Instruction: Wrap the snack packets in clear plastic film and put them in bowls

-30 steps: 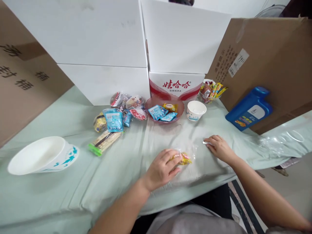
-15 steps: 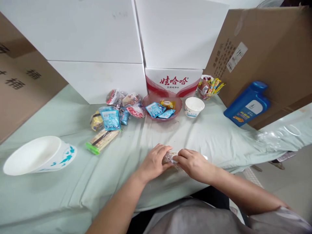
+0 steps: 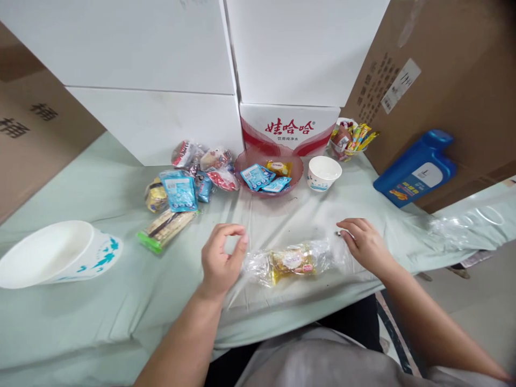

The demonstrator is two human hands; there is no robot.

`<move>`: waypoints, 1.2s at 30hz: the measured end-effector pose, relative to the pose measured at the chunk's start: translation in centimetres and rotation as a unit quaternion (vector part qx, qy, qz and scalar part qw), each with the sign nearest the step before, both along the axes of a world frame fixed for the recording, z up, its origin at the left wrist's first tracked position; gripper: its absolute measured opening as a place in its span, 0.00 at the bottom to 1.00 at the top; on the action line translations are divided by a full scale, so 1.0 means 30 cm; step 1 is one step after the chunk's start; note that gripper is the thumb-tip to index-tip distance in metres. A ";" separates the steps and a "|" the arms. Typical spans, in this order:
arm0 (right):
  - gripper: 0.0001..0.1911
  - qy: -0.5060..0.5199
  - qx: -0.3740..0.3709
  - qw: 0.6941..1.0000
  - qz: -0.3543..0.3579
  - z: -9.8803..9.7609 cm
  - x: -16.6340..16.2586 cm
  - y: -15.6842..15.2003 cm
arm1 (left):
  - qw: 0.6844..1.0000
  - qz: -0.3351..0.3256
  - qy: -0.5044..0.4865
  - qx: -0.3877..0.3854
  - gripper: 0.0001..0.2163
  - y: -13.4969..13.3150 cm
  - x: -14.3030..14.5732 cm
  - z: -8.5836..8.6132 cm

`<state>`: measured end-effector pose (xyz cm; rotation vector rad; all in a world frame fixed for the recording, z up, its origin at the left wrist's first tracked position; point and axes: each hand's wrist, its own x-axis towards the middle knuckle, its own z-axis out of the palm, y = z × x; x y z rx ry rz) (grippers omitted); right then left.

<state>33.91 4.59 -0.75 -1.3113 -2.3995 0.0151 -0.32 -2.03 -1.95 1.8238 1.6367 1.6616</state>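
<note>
Between my hands, a yellow-wrapped snack pack (image 3: 293,262) lies on the cloth inside loose clear plastic wrap (image 3: 258,267). My left hand (image 3: 223,258) is just left of the wrap, thumb and forefinger curved with a gap between their tips and nothing visible in them. To the right, my right hand (image 3: 366,244) is raised near the wrap's other end. Its thumb and forefinger are close together at a tiny dark thing too small to name. Whether either hand touches the plastic is unclear.
Behind are a pink bowl (image 3: 298,180) of blue packets, a paper cup (image 3: 324,174), and a snack basket (image 3: 342,153). Wrapped snacks (image 3: 181,193) and a large paper tub (image 3: 86,258) are left. A blue bottle (image 3: 417,169) leans against a carton (image 3: 451,91) at right.
My hands have moved apart, left and right, from the small bundle they held together. The yellow snack pack and its spread plastic now show between them. The view has shifted slightly.
</note>
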 end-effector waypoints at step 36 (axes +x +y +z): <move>0.18 0.113 -0.103 0.968 0.201 0.094 -0.272 -0.033 | 0.916 -0.333 0.214 -0.067 0.09 -0.074 0.113 0.054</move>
